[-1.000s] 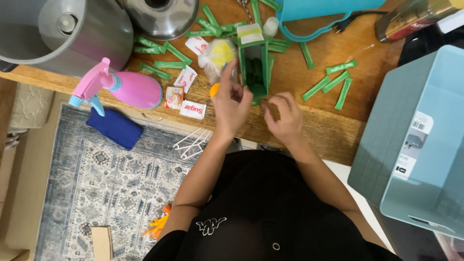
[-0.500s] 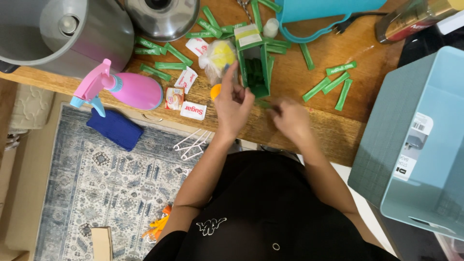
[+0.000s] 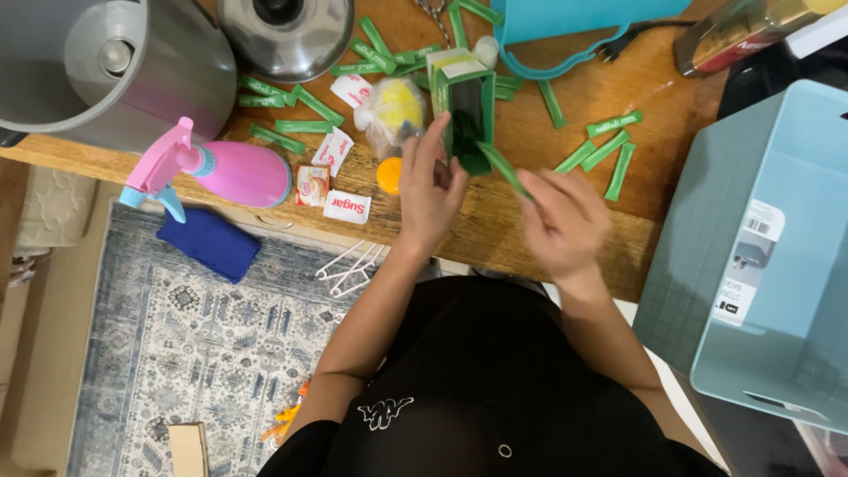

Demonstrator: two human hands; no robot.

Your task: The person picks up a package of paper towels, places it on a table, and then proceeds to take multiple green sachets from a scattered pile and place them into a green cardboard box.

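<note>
- left hand (image 3: 430,190) is on the green carton (image 3: 465,110), fingers against its left wall and open mouth, bracing it. looks like a steadying touch, not a full wrap.
- carton stands near the middle of the desk (image 3: 530,234), mouth facing up toward the camera, a little back from the near edge.
- right hand (image 3: 565,221) pinches one green stick sachet (image 3: 503,168) between thumb and fingertips. hand is motion-blurred, so exact finger contact is unclear.
- key relation: sachet's long axis runs diagonally, held end low-right, free end up-left, tip right at the carton mouth. carton lies up-left of the right-hand grip, in line with the sachet. the right hand carries it, the left is the one at the carton.
- loose green sachets (image 3: 609,150) lie right of the carton toward the desk's right edge, with more scattered (image 3: 300,110) on the left toward the far edge.
- white sugar packet (image 3: 346,206) and orange cap (image 3: 389,175) sit just left of the left hand, near the near edge. pink spray bottle (image 3: 225,172) lies on its side at the near-left edge.
- steel pot (image 3: 287,31) at the far edge, grey bin (image 3: 97,71) at the far-left corner, pale blue box (image 3: 768,256) off the right edge.
</note>
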